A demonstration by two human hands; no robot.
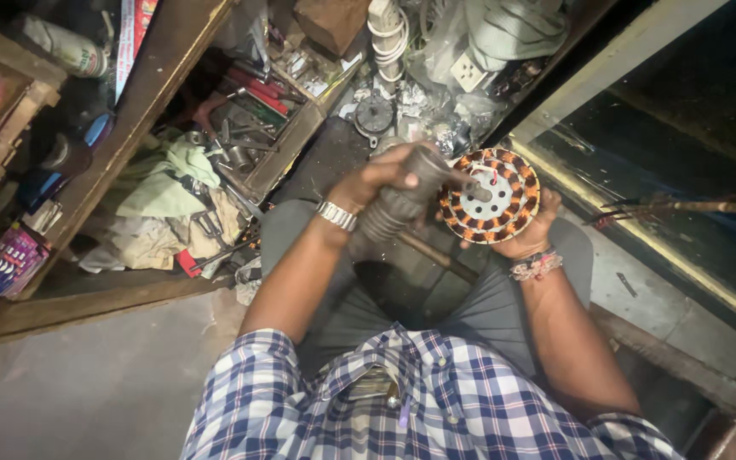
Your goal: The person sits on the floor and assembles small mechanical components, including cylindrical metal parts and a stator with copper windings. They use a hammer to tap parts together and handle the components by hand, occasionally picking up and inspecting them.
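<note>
A person in a blue-and-white checked shirt (436,400) sits over grey trousers (402,290) on a workshop floor (95,383), seen from above, with a wooden shelf frame (121,128) of clutter running from 9 o'clock to 12 o'clock. Crumpled cloths (163,196) lie at 10 o'clock, beside an open tray of hand tools (253,128); white cable and a socket block (470,72) sit at 12 o'clock, and a dark glass-fronted panel (683,145) fills the 2 o'clock side.

At the centre, the work appears to be mid-way. The round motor stator (489,196), ringed with copper-coloured windings around a pale hub plate, is already out of any housing and bare, held up at about 1 o'clock from the lap. The right hand (531,234), wearing a beaded wristband, cups it from beneath, fingers closed around its lower rim. The left hand (381,181), with a metal watch (336,215) on the wrist, is clenched around a thick grey ribbed tool (402,200), whose dark tip (477,189) meets the middle of the hub. A wooden handle (436,254) slants below the 2 hands, across the lap.

By the look of it, the stator's centre is being worked while the windings remain in place; whether the shaft or bearing has come free cannot be made out.
</note>
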